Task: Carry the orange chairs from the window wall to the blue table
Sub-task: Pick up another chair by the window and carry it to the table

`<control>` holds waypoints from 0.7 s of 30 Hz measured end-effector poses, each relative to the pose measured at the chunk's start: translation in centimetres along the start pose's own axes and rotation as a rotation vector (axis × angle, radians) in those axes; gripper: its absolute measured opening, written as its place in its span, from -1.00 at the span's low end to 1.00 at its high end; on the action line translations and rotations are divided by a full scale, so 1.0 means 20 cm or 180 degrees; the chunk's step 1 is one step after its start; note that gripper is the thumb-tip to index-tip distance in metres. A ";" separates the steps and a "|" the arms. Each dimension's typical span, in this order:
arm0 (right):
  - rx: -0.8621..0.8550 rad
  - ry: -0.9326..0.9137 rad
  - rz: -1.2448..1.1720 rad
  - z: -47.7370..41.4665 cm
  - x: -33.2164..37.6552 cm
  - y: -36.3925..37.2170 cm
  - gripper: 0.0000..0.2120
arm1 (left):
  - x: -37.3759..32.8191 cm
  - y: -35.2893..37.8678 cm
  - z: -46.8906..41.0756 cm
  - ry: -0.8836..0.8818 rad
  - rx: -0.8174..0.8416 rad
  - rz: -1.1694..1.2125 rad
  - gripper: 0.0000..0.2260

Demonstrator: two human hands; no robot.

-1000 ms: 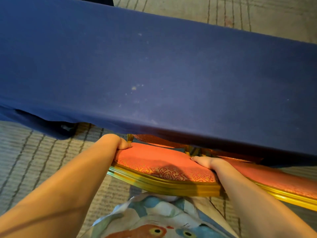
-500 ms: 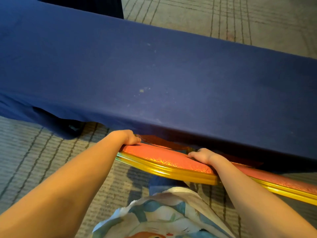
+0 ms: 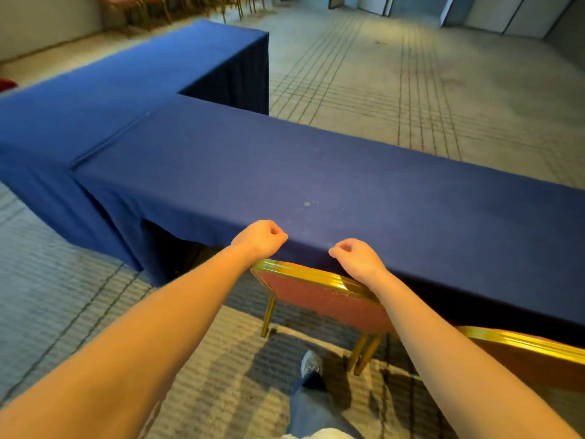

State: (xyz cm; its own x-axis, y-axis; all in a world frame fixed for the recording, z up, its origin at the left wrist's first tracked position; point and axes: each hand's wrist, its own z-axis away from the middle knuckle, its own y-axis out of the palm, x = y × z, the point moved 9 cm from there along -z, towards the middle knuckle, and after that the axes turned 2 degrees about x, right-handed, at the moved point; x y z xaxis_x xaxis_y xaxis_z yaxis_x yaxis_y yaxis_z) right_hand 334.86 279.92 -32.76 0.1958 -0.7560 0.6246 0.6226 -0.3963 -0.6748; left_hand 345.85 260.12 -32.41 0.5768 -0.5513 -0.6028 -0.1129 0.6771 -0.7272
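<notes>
Two empty, curled fists: left hand (image 3: 259, 237), right hand (image 3: 354, 256). Orange padded gold-metal-framed chair (image 3: 316, 301) likely rigid, weighty; grasp backrest top rail (image 3: 310, 274).

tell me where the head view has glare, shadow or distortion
head view: glare streaks on the gold top rail of the nearer orange chair; head view: deep shadow under the blue table hides its seat; head view: wide lens stretches the forearms at the bottom corners, far chairs look dim, soft
</notes>
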 end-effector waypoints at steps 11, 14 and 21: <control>0.0058 -0.1140 -0.0014 0.35 0.95 0.54 -0.70 | 0.88 -0.74 0.78 -0.0751 -0.1333 0.0900 -0.82; 0.0285 -0.1461 0.0095 0.45 1.23 0.76 -0.70 | 1.13 -0.93 1.03 -0.1001 -0.1762 0.1060 -0.81; 0.0927 -0.2000 0.0455 0.60 1.84 1.31 -0.62 | 1.65 -1.22 1.43 -0.1344 -0.2200 0.1427 -0.87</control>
State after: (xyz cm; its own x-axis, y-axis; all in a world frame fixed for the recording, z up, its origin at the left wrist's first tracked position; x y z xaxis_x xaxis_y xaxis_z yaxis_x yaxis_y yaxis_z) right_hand 367.50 247.97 -22.87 0.6364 -0.3115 0.7056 0.7184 -0.0938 -0.6893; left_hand 390.85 239.45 -25.19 0.5943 0.0073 -0.8042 -0.7760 0.2680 -0.5710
